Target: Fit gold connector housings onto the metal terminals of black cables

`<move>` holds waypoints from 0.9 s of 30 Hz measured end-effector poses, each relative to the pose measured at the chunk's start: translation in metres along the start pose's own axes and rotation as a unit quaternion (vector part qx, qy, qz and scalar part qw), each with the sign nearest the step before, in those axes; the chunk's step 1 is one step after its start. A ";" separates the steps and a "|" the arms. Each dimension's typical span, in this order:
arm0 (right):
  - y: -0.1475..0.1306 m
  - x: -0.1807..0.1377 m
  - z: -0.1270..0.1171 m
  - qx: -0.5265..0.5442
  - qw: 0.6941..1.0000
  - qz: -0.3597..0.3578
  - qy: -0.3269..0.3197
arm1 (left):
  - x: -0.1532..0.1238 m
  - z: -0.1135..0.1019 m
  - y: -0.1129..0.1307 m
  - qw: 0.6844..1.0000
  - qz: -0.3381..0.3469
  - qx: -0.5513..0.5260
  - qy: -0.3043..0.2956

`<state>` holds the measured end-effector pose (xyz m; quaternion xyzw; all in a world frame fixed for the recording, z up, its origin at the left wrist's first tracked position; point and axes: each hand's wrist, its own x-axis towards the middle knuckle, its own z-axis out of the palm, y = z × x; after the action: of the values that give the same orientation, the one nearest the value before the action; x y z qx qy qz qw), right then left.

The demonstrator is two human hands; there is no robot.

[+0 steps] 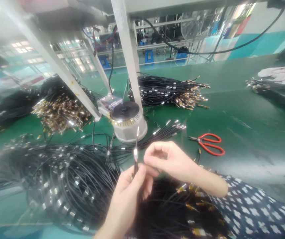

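Note:
My left hand [135, 186] is closed around a black cable [135, 167] in the middle of the view. The cable's end stands upright above the thumb, with a shiny metal sleeve [136, 153] and a thin tip. Just to the right is my right hand [168, 159], its thumb and index finger curled together close to the sleeve. Whatever lies between those fingertips is too small to make out. Behind the cable tip stands a round white dispenser [130, 132] with a black disc on top and yellow tabs around its rim. Under both hands lies a dark cable bundle [164, 205].
Red-handled scissors [213, 144] lie right of my hands on the green table [244, 129]. Cable heaps lie to the left [65, 172], back left [60, 113] and back middle [167, 91]. White metal posts [129, 49] rise behind the dispenser. A black cord [207, 53] hangs overhead.

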<state>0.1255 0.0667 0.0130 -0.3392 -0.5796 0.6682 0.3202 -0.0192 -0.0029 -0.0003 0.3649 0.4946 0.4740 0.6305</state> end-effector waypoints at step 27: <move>0.039 -0.058 -0.155 -0.571 0.783 0.009 0.247 | 0.007 0.017 0.010 1.000 -0.015 0.012 0.015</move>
<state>0.2847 0.1003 -0.0364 -0.6189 -0.7529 0.1112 0.1942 -0.0049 0.0069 0.0107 0.3579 0.5150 0.4642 0.6254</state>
